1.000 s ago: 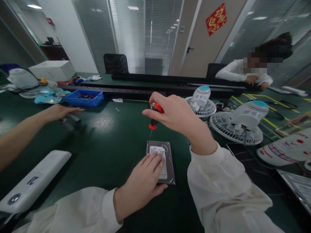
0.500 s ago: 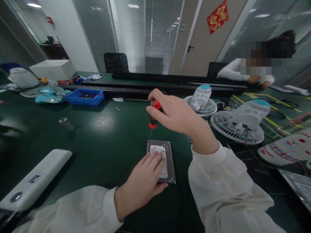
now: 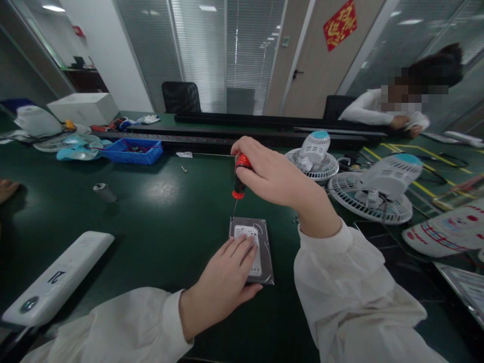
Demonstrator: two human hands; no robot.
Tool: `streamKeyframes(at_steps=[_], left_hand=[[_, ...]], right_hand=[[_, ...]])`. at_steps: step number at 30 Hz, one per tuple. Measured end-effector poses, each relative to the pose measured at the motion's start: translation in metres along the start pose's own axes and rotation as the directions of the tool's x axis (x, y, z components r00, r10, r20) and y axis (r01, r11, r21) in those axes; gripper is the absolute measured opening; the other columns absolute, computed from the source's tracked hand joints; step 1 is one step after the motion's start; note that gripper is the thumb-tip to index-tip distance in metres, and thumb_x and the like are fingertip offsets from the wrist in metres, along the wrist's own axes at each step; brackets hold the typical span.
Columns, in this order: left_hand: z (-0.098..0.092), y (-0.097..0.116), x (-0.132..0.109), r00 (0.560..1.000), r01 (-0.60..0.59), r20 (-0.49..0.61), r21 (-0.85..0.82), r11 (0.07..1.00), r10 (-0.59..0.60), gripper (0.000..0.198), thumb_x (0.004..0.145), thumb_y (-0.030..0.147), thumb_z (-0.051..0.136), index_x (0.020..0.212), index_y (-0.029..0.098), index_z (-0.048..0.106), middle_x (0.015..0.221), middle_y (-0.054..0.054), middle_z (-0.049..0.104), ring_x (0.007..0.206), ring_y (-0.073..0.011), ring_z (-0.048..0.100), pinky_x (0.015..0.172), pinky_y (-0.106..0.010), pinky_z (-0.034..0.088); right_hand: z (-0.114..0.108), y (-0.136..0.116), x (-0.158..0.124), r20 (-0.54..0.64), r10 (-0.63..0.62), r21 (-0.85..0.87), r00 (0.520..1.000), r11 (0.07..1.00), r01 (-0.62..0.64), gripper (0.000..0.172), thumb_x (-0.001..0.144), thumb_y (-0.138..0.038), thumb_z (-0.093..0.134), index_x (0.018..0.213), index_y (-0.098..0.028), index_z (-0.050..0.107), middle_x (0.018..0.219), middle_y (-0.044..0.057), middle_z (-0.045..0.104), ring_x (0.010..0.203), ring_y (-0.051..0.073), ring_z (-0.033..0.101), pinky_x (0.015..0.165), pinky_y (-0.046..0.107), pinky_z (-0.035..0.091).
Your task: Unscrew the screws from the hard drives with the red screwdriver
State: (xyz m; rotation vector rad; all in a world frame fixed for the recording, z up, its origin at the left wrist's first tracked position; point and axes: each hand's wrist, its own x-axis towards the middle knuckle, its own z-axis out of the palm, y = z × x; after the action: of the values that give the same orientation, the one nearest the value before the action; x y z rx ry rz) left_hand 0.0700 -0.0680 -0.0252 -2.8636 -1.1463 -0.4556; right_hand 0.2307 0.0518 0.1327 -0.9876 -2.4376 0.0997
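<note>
A silver-grey hard drive (image 3: 266,252) with a white label lies on the green table in front of me. My left hand (image 3: 230,269) rests flat across its label, fingers stretched out, the thumb along the near edge. My right hand (image 3: 270,174) is closed around the red and black handle of a screwdriver (image 3: 238,189) from above. The screwdriver stands nearly upright, slightly tilted, its tip at the drive's far left corner. Whether a screw sits under the tip is too small to tell.
To the left are a white power bank-like device (image 3: 58,280) showing "21", a metal cylinder (image 3: 105,192) and a blue tray (image 3: 132,152). Fan parts (image 3: 372,194) and a white patterned cylinder (image 3: 446,229) stand right. Another person's hand (image 3: 7,190) shows left; a person sits far right.
My right thumb and fingers have shifted on the screwdriver handle, the thumb now tucked closer to it. The other person's hand at the left edge shows more clearly. The hard drive stays put.
</note>
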Motion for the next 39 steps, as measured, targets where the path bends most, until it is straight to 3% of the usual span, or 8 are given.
streamKeyframes(at_steps=[9, 16, 23, 27, 31, 34, 37, 39], left_hand=[[0.002, -0.001, -0.001, 1.0, -0.001, -0.011, 0.008, 1.0, 0.001, 0.073, 0.095, 0.054, 0.071, 0.149, 0.006, 0.055, 0.153, -0.022, 0.061, 0.14, -0.036, 0.06, 0.117, -0.048, 0.049], [0.0, -0.001, -0.001, 1.0, -0.004, 0.001, 0.012, 1.0, 0.004, 0.072, 0.098, 0.053, 0.067, 0.15, 0.006, 0.053, 0.154, -0.023, 0.06, 0.142, -0.0358, 0.059, 0.118, -0.049, 0.048], [0.0, -0.001, -0.001, 1.0, -0.012, -0.016, 0.018, 1.0, 0.013, 0.072, 0.097, 0.055, 0.069, 0.147, 0.006, 0.056, 0.152, -0.022, 0.061, 0.142, -0.0353, 0.059, 0.119, -0.047, 0.047], [0.0, -0.001, -0.001, 1.0, -0.01, -0.024, 0.015, 1.0, 0.011, 0.072, 0.097, 0.055, 0.068, 0.148, 0.006, 0.056, 0.152, -0.022, 0.061, 0.143, -0.0351, 0.058, 0.118, -0.047, 0.048], [0.0, 0.0, -0.001, 1.0, -0.006, -0.019, 0.017, 1.0, 0.007, 0.072, 0.097, 0.055, 0.069, 0.148, 0.006, 0.056, 0.154, -0.022, 0.06, 0.143, -0.035, 0.058, 0.119, -0.047, 0.047], [0.0, 0.0, -0.002, 1.0, -0.006, -0.013, 0.01, 1.0, 0.006, 0.072, 0.097, 0.054, 0.069, 0.148, 0.006, 0.056, 0.155, -0.022, 0.059, 0.144, -0.0348, 0.056, 0.12, -0.047, 0.046], [0.0, 0.0, -0.002, 1.0, -0.004, -0.012, 0.003, 1.0, 0.004, 0.072, 0.097, 0.054, 0.069, 0.149, 0.006, 0.056, 0.155, -0.021, 0.059, 0.145, -0.0349, 0.056, 0.12, -0.048, 0.047], [0.0, 0.0, -0.002, 1.0, -0.004, -0.011, 0.004, 1.0, 0.004, 0.073, 0.096, 0.054, 0.07, 0.148, 0.005, 0.056, 0.155, -0.021, 0.059, 0.144, -0.0355, 0.056, 0.119, -0.048, 0.047]], right_hand=[[0.001, -0.001, 0.002, 0.002, -0.03, -0.003, 1.0, 1.0, 0.03, 0.029, 0.106, -0.04, 0.05, 0.119, -0.016, 0.059, 0.087, 0.001, 0.063, 0.075, 0.016, 0.054, 0.07, 0.031, 0.032], [0.005, 0.004, 0.003, -0.005, -0.06, -0.036, 0.998, 0.998, 0.06, 0.021, 0.106, -0.03, 0.047, 0.12, -0.018, 0.058, 0.121, 0.009, 0.058, 0.086, 0.018, 0.057, 0.078, 0.033, 0.04], [0.008, 0.005, 0.006, -0.048, -0.159, 0.014, 0.986, 0.987, 0.16, 0.018, 0.102, -0.036, 0.058, 0.096, -0.019, 0.056, 0.103, 0.005, 0.061, 0.082, 0.017, 0.051, 0.076, 0.032, 0.037], [0.004, 0.005, 0.003, -0.017, -0.15, 0.053, 0.989, 0.987, 0.151, 0.012, 0.095, -0.023, 0.054, 0.105, -0.017, 0.058, 0.11, 0.008, 0.062, 0.088, 0.019, 0.054, 0.081, 0.034, 0.04], [0.0, 0.006, 0.001, 0.002, -0.161, 0.068, 0.987, 0.985, 0.161, 0.029, 0.088, -0.011, 0.047, 0.115, -0.013, 0.06, 0.117, 0.011, 0.065, 0.095, 0.021, 0.059, 0.084, 0.035, 0.041], [-0.001, 0.005, 0.0, -0.011, -0.107, -0.003, 0.994, 0.994, 0.107, 0.023, 0.098, -0.027, 0.054, 0.114, -0.014, 0.063, 0.1, 0.007, 0.068, 0.084, 0.02, 0.059, 0.076, 0.033, 0.039], [-0.003, 0.002, -0.001, -0.016, 0.007, -0.132, 1.0, 0.991, -0.009, 0.038, 0.102, -0.051, 0.054, 0.113, -0.016, 0.064, 0.084, 0.004, 0.065, 0.071, 0.019, 0.054, 0.069, 0.033, 0.032], [-0.004, 0.0, -0.001, -0.007, 0.033, -0.116, 0.999, 0.993, -0.034, 0.037, 0.104, -0.049, 0.049, 0.116, -0.016, 0.063, 0.09, 0.006, 0.067, 0.076, 0.02, 0.056, 0.071, 0.033, 0.034]])
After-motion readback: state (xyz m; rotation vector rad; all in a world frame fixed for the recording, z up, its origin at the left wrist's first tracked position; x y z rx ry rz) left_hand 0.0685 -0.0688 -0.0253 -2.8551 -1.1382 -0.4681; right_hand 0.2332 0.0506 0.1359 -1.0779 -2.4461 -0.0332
